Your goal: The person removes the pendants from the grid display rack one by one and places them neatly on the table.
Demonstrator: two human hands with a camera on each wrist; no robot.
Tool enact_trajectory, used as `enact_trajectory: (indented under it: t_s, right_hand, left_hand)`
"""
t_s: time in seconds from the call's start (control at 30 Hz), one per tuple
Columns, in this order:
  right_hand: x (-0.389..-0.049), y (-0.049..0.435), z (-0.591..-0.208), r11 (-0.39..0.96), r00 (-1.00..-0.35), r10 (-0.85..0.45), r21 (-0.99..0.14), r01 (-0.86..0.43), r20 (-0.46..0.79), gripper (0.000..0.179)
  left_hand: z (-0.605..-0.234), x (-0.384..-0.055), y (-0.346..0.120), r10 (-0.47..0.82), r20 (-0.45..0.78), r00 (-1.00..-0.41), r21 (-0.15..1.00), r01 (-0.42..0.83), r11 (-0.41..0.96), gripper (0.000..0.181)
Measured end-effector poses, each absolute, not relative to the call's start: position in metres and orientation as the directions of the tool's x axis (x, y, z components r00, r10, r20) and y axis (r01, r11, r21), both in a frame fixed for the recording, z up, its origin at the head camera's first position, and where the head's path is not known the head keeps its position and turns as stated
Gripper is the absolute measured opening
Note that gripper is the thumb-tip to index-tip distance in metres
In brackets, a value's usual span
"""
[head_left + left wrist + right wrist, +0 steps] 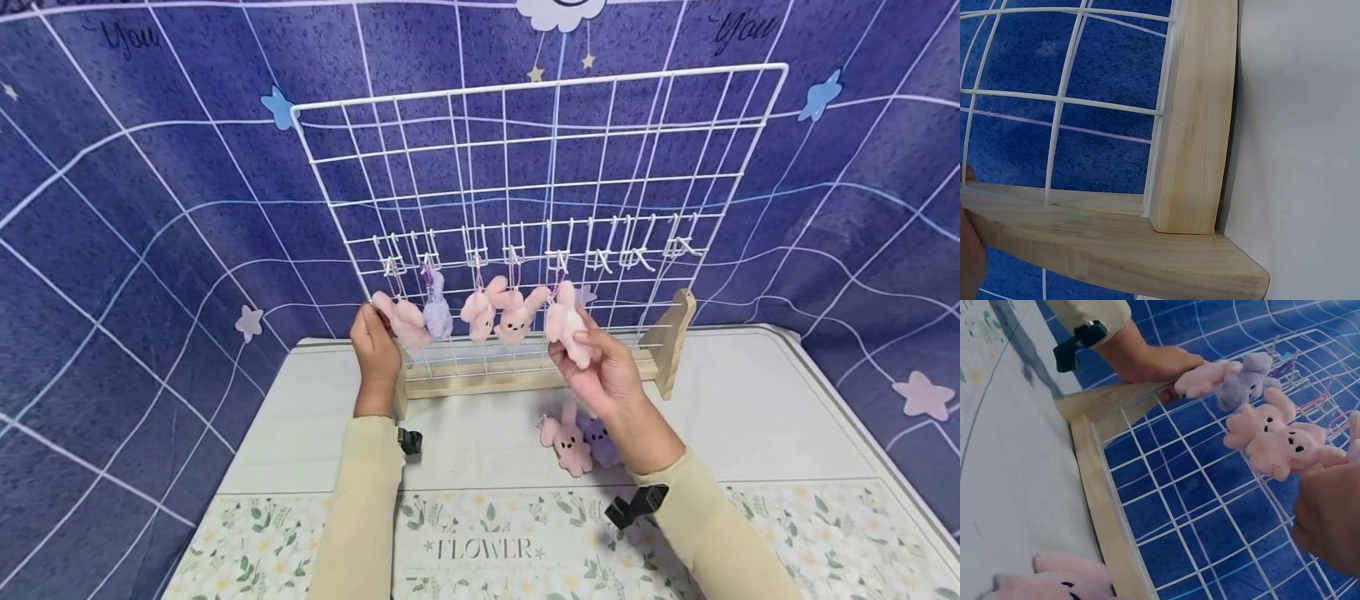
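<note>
From my feed I see both arms (358, 508) stretched from near to far, the left hand (377, 348) curled into a grip at left, the right hand (603, 371) pinching thumb against fingers, its forearm (647, 437) slanting in from near right.

Left sleeve (356, 508) and right sleeve (727, 525): long, plain, cream-coloured fabric. Left wrist unit (409, 442) and right wrist unit (636, 505): black, compact, angular.
</note>
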State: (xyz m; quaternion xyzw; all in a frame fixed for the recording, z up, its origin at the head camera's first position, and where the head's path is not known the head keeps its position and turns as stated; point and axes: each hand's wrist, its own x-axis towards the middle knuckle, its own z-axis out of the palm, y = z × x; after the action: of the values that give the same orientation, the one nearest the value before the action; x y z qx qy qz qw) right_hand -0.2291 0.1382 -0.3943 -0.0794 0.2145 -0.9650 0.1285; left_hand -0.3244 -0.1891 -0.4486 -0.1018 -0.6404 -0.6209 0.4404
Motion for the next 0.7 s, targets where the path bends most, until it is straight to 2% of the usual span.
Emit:
enact_trajectory:
  t_s: [0.2,0.37,0.53,0.7]
  right_hand:
    - [-0.226,0.142,-0.389,-0.870,-0.903,-0.373,-0.418,0.261,0.212,0.064]
    - [-0.224,0.142,-0.386,-0.866,-0.854,-0.439,-0.386,0.319,0.280,0.057]
    - [-0.222,0.143,-0.382,-0.896,-0.836,-0.433,-0.261,0.359,0.337,0.043]
    - [-0.222,0.146,-0.379,-0.899,-0.778,-0.435,-0.182,0.397,0.454,0.041]
  left_hand:
    - [-0.447,-0.325,-0.189,-0.419,0.692,-0.588,0.704,0.676,0.215,0.041]
    - [-0.448,-0.327,-0.189,-0.423,0.693,-0.584,0.705,0.672,0.226,0.038]
    - [-0.450,-0.328,-0.190,-0.429,0.692,-0.581,0.705,0.672,0.227,0.037]
    - [-0.450,-0.327,-0.188,-0.437,0.682,-0.586,0.714,0.662,0.227,0.039]
